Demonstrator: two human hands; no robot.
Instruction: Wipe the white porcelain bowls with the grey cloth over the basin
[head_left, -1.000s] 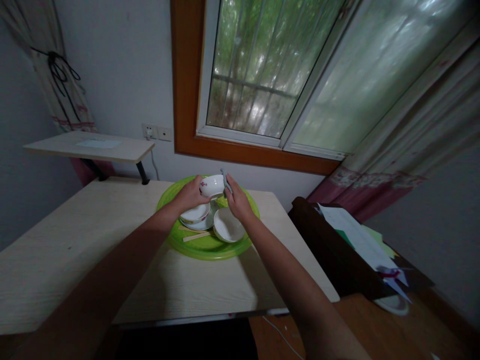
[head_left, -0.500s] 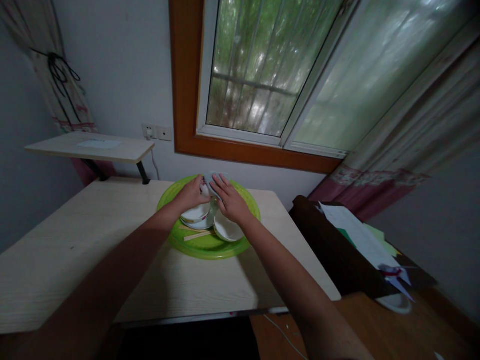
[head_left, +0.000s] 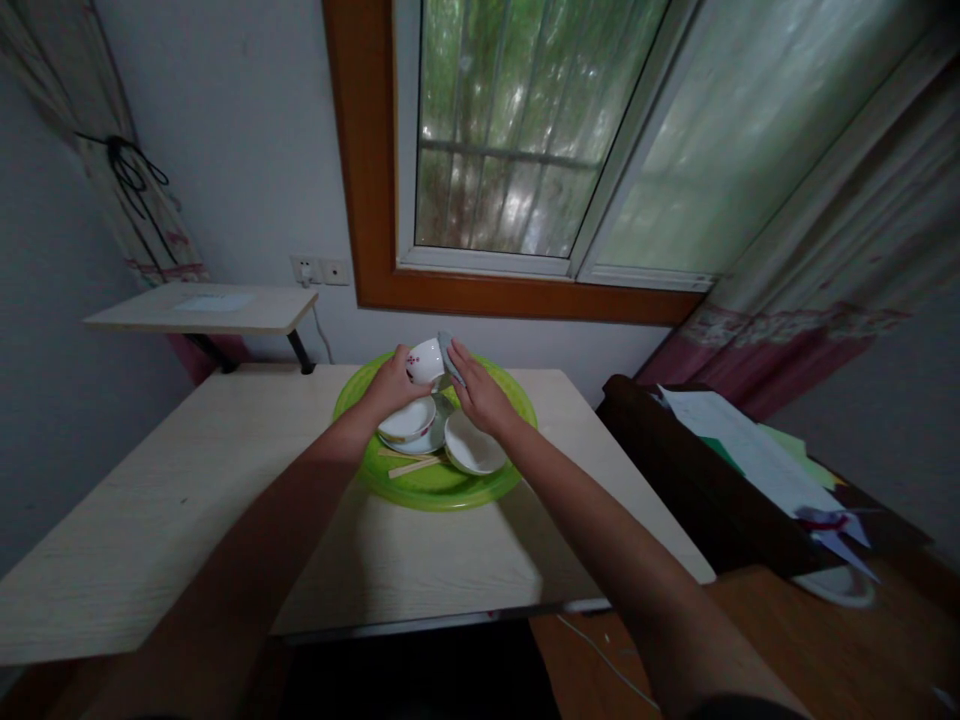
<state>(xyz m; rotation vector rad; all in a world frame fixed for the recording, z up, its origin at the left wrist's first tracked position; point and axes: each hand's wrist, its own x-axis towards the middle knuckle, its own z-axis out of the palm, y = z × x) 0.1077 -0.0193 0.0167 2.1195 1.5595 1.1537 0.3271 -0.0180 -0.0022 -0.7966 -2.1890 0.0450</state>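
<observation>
My left hand (head_left: 391, 388) grips a white cup (head_left: 425, 362) with a small red pattern, tilted on its side above the green basin (head_left: 442, 497). My right hand (head_left: 480, 393) presses a grey cloth (head_left: 448, 358) against the cup's right side, its fingers fairly straight along the cloth. Below the hands, a white bowl (head_left: 409, 420) rests on a white plate (head_left: 427, 440) in the basin. To their right a second white bowl (head_left: 474, 445) leans open side up. Wooden chopsticks (head_left: 412, 466) lie in front of the plate.
The basin stands on a pale wooden table (head_left: 247, 520). A small raised shelf (head_left: 202, 308) with a paper on it is at the back left. Beyond is a wall with a window (head_left: 517, 130). To the right, a dark brown piece of furniture (head_left: 660, 470) carries papers (head_left: 735, 440).
The cup has been turned so that its patterned side shows more. The cloth has gone from lying across the top to standing upright at the cup's right. The whole view has shifted slightly.
</observation>
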